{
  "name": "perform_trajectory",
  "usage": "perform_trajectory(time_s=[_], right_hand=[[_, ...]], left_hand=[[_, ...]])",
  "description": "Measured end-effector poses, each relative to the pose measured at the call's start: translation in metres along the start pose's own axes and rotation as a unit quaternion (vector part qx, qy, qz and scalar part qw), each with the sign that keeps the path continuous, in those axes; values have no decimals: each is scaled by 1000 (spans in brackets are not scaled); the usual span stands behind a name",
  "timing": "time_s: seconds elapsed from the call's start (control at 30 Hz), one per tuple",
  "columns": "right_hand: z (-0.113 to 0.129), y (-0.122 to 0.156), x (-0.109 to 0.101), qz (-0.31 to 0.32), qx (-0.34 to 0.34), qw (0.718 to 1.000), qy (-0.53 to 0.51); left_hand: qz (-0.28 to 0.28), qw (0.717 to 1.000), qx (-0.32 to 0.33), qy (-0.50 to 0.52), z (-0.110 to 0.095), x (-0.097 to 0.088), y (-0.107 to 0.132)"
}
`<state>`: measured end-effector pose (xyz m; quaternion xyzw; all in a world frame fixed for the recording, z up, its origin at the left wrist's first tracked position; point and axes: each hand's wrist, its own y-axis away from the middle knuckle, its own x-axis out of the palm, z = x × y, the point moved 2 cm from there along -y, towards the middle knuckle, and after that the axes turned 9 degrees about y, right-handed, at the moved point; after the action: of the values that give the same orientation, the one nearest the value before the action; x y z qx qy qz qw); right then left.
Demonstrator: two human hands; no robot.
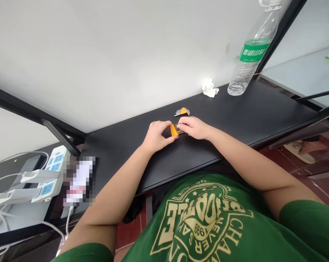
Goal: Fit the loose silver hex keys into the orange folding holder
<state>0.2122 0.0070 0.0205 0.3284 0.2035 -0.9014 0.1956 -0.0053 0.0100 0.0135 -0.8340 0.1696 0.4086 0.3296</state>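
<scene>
Between thumb and fingers of my left hand is the orange holder of a hex key set. Thin metal hex keys run from the holder to the right. My right hand is closed around those keys at their other end, its fingertips pinching at least one; the far ends are hidden by the hand. Just behind my hands, a second, smaller hex key set with an orange holder lies flat on the black desk.
A crumpled white tissue and a large clear bottle with a green label stand near the wall at the back right. To the left are a phone with a blurred screen and a power strip with plugged chargers and white cables.
</scene>
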Motion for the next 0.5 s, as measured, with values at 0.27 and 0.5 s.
perform_trajectory(time_s=[0.27,0.5], right_hand=[[1,-1,0,7,83,993,-80],[-2,0,0,15,84,993,-87]], left_hand=[[1,999,-51,2,7,3,-4],[17,1000,-17,14,0,0,-5]])
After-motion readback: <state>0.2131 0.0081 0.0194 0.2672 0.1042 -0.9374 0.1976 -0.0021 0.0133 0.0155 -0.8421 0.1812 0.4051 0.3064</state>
